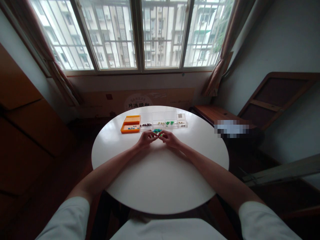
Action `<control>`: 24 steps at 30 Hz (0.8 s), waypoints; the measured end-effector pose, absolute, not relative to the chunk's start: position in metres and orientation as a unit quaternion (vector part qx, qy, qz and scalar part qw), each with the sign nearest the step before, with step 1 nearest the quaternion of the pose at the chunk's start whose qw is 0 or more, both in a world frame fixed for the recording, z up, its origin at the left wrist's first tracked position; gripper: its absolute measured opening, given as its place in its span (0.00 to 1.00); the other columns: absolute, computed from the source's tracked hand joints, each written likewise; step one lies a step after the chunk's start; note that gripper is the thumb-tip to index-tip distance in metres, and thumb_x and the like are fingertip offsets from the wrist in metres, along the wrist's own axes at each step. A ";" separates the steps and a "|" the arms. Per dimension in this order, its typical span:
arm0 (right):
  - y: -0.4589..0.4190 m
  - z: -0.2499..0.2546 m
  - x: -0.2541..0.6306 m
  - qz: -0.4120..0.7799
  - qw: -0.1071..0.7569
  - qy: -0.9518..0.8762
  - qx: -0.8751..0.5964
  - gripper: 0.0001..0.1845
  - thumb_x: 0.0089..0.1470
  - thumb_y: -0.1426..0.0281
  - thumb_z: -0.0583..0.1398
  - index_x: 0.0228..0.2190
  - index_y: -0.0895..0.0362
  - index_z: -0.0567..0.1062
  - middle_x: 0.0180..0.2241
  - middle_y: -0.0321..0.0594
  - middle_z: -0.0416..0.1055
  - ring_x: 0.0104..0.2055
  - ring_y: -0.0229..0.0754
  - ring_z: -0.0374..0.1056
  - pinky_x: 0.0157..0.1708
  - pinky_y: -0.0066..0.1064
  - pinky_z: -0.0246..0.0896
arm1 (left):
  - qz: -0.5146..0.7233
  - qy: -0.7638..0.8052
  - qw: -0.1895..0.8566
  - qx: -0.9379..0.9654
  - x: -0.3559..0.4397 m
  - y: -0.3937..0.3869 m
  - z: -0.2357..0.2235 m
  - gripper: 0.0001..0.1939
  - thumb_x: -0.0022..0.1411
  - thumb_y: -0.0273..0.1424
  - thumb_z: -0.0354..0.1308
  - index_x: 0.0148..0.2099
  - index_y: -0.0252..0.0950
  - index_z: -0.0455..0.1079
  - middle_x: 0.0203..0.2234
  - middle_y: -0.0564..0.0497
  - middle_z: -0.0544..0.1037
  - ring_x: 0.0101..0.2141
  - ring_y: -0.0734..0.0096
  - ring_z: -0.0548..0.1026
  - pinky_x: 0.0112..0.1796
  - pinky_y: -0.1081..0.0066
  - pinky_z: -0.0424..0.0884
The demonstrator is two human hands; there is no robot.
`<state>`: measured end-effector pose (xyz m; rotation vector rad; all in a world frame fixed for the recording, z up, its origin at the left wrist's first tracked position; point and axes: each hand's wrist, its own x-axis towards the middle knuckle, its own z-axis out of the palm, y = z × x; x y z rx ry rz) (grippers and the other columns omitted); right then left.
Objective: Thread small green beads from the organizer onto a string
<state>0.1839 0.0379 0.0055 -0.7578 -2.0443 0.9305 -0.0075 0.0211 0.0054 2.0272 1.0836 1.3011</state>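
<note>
My left hand (pixel 146 138) and my right hand (pixel 170 138) meet over the far half of a round white table (pixel 160 173). Both are closed in a pinch around small green pieces (pixel 159 134) held between the fingertips. The pieces are too small to name. Just beyond the fingers lie a few more green and blue bits (pixel 157 130) on the tabletop.
An open orange box (pixel 130 124) with small parts sits at the far left of the table. Beside it runs a row of clear compartment trays (pixel 163 122) holding tiny dark, yellow and green parts. A wooden bench (pixel 212 113) stands right of the table, under the window.
</note>
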 end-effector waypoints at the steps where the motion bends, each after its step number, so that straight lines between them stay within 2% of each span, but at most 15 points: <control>1: 0.037 0.006 0.184 0.363 0.375 -0.799 -0.297 0.10 0.54 0.64 0.57 0.34 0.58 0.70 0.17 0.28 0.58 0.19 0.33 0.56 0.22 0.26 0.52 | 0.479 0.398 0.246 0.743 -0.007 0.021 0.005 0.14 0.52 0.39 0.63 0.33 0.31 0.77 0.24 0.51 0.72 0.20 0.83 0.67 0.20 0.80 0.64; 11: 0.037 0.007 0.184 0.359 0.377 -0.800 -0.297 0.11 0.54 0.63 0.57 0.34 0.59 0.70 0.17 0.29 0.59 0.19 0.33 0.57 0.22 0.26 0.52 | 0.480 0.399 0.235 0.745 -0.007 0.022 0.004 0.14 0.53 0.39 0.63 0.34 0.31 0.77 0.24 0.51 0.71 0.20 0.82 0.67 0.19 0.80 0.63; 24: 0.038 0.007 0.182 0.345 0.396 -0.792 -0.313 0.10 0.52 0.64 0.58 0.32 0.59 0.70 0.16 0.29 0.59 0.19 0.33 0.57 0.22 0.25 0.51 | 0.486 0.402 0.231 0.741 -0.006 0.021 0.008 0.13 0.52 0.38 0.63 0.31 0.30 0.76 0.23 0.51 0.72 0.20 0.82 0.66 0.20 0.80 0.63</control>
